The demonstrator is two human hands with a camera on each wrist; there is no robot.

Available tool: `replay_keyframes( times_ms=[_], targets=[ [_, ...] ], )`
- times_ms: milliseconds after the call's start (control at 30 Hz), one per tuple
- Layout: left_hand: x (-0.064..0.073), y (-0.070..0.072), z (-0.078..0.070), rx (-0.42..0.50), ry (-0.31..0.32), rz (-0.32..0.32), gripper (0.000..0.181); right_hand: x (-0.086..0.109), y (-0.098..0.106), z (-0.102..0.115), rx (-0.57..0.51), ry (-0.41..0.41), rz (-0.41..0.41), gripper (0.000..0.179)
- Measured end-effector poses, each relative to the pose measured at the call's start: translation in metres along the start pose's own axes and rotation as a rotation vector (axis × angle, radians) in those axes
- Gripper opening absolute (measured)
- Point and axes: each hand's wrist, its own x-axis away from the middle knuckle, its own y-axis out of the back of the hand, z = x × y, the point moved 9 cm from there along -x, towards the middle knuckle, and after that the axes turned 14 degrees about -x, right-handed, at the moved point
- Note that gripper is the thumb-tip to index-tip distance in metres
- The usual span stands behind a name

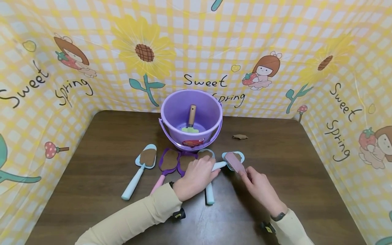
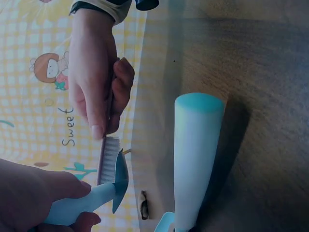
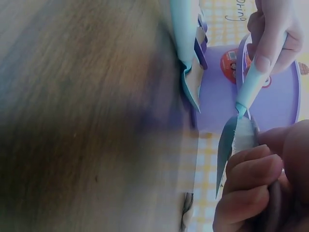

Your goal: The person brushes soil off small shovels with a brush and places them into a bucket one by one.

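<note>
My left hand (image 1: 196, 175) grips the light blue handle (image 2: 77, 205) of a small toy shovel (image 1: 241, 157), whose blade is raised off the table. In my right hand (image 1: 261, 189) is a pink brush (image 1: 234, 161), held by its handle. Its pale bristles (image 2: 110, 152) touch the face of the shovel blade (image 3: 224, 145), which has some brown on it. Beneath and beside my left hand lie another blue shovel (image 1: 209, 194) and a purple-rimmed tool (image 1: 167, 160) with a pink handle. A second purple-rimmed tool (image 1: 187, 154) is partly hidden by that hand.
Behind the hands stands a purple bucket (image 1: 191, 119) with a wooden-handled, green-headed tool (image 1: 192, 117) inside. Another blue shovel (image 1: 131, 185) with a brown patch lies at the left. A small brown crumpled piece (image 1: 240, 136) lies right of the bucket. Patterned cloth (image 1: 263, 30) surrounds the table.
</note>
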Motion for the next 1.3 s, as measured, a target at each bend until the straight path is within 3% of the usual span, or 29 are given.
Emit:
replay_keyframes(
  times_ms=[100,233,333,567,733,900,1167,1300],
  targets=[
    [0.002,0.005,-0.002,0.010,-0.018,-0.043,0.034,-0.001,0.001,0.006,0.021,0.046,-0.013,0.017],
    [0.004,0.009,-0.004,0.022,-0.043,-0.079,0.032,0.001,0.009,0.014,0.082,0.115,-0.090,0.019],
    [0.006,0.008,-0.006,0.035,-0.044,-0.065,0.032,0.002,0.013,0.015,0.100,0.112,-0.120,0.018],
    [0.006,0.004,-0.009,0.088,-0.042,-0.017,0.030,0.004,0.014,0.008,0.065,-0.005,-0.128,0.022],
    [0.002,0.009,-0.008,0.062,-0.039,-0.048,0.030,0.005,0.015,0.014,0.074,0.052,-0.168,0.022],
    [0.001,0.010,-0.006,0.063,-0.031,-0.045,0.030,0.006,0.011,0.021,0.113,0.120,-0.142,0.020],
    [0.003,0.005,-0.010,0.093,-0.042,-0.005,0.029,0.008,0.012,0.008,0.078,-0.020,-0.174,0.028],
    [0.002,0.005,-0.010,0.077,-0.035,-0.020,0.029,0.009,0.012,0.007,0.054,-0.020,-0.201,0.028]
  ],
)
